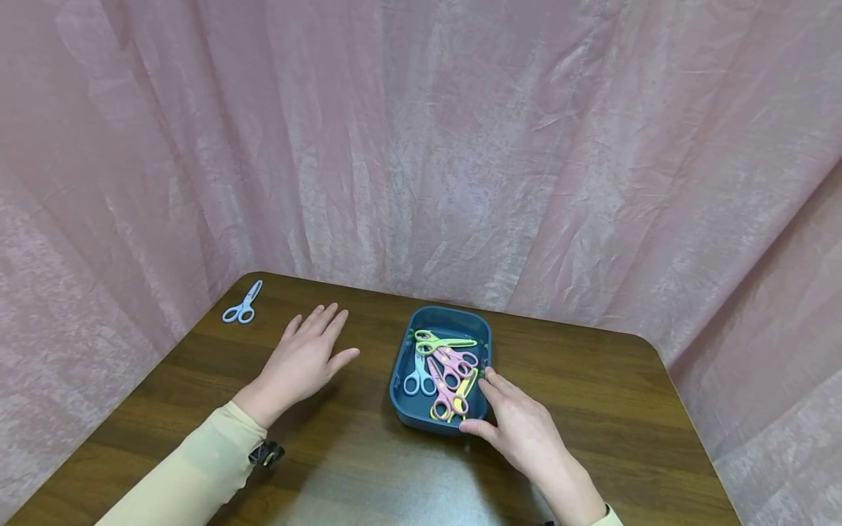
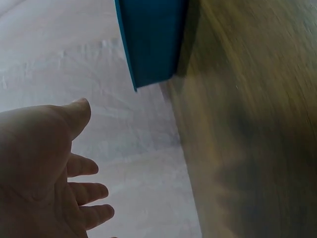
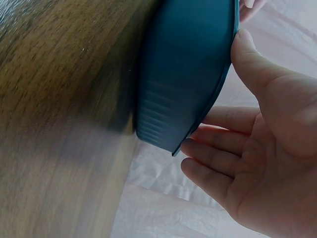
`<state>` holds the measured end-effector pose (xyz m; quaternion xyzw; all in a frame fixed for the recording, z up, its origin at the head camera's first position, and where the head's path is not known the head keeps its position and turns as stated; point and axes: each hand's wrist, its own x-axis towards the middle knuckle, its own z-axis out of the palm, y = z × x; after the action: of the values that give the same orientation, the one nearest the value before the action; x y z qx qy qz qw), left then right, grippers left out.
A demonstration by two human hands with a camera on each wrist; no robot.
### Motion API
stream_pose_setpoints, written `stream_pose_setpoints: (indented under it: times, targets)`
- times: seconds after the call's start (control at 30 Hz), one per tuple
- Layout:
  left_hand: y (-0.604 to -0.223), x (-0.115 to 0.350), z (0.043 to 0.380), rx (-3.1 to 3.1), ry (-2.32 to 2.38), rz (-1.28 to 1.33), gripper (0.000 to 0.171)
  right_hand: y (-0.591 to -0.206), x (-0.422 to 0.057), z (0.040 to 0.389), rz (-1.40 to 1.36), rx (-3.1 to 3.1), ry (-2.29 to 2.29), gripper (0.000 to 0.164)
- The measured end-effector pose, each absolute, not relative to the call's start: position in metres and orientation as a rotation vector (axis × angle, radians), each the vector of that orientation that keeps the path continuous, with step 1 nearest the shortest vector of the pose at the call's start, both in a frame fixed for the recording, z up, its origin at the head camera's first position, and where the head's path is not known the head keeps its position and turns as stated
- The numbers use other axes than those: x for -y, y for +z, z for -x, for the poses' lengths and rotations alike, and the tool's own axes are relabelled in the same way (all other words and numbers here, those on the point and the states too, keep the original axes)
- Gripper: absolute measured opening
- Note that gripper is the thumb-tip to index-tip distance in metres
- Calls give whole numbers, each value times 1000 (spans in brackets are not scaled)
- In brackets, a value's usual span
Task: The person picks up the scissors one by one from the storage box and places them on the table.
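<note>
A dark blue plastic bin [image 1: 399,398] stands on the table and holds several pairs of small scissors. Inside lie green scissors [image 1: 427,343], light blue scissors [image 1: 419,376], yellow scissors [image 1: 463,391] and pink scissors [image 1: 447,398]. My right hand [image 1: 522,427] is at the bin's near right corner, thumb tip at the rim and loosely extended fingers along the right side. In the right wrist view the bin [image 3: 183,64] partly hides the fingers. To the left of the bin, my left hand [image 1: 302,358] is held over the table, palm down, fingers spread, holding nothing.
Another pair of light blue scissors [image 1: 243,303] lies near the table's far left corner. The brown wooden table [image 1: 592,380] ends at a pink curtain [image 1: 460,146] that hangs behind and on both sides.
</note>
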<state>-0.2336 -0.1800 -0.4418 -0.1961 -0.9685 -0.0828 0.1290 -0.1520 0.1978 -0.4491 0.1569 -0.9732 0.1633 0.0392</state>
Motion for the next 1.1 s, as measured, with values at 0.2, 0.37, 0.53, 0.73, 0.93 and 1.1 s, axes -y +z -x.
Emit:
stream_pose_setpoints:
  times: [0.2,0.37,0.53,0.73,0.93,1.1]
  targets:
    - [-439,167,227,2772,-254,622,78,-449,-198,152,-475,3001,495,84]
    - [-437,157,220,2749,-254,662,77,-449,-199,152,-484,2987,494,84]
    - [-437,148,215,2722,-264,684,76,-449,-200,151,-507,2960,498,82]
    - [-441,138,212,2693,-264,730,76,-449,-200,149,-517,2939,519,79]
    - [-443,126,211,2690,-275,775,76,-450,-200,150,-522,2934,508,79]
    - [-443,117,207,2718,-305,799,77,-450,-200,150,-520,2937,504,79]
